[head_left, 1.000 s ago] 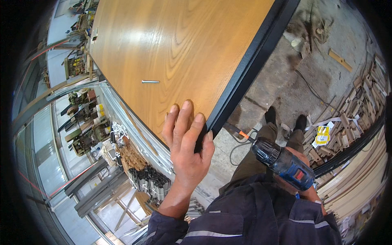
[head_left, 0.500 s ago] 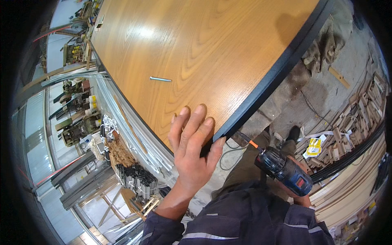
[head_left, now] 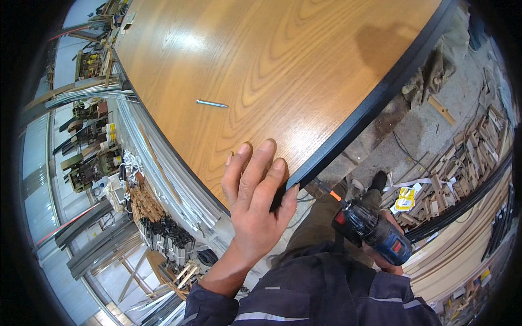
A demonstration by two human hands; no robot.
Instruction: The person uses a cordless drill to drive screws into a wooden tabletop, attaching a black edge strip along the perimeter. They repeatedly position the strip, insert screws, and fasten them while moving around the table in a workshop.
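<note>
My left hand (head_left: 255,198) lies over the near corner of a wood-grain tabletop (head_left: 283,81) with a dark edge band. Its fingers are spread on the top surface, with the thumb against the dark edge. Below that edge, on the right, my right hand (head_left: 387,262) is closed around a blue and black cordless drill (head_left: 375,231). An orange collar (head_left: 335,195) shows on the drill's long bit, which points up and left to the tabletop's edge. The bit's tip is hidden or too small to make out. A long silver screw (head_left: 212,103) lies loose on the tabletop beyond my left fingers.
Bundled pale metal profiles (head_left: 168,146) run along the left side. A heap of wood offcuts (head_left: 457,174) and long wooden strips (head_left: 457,244) lie at the right. A brown cloth (head_left: 437,70) hangs or lies beside the far right edge. A cable (head_left: 410,149) crosses the floor.
The drill has shifted slightly left and turned, so more of its red and black lower part shows. My left hand stays on the corner. The whole view has shifted a little.
</note>
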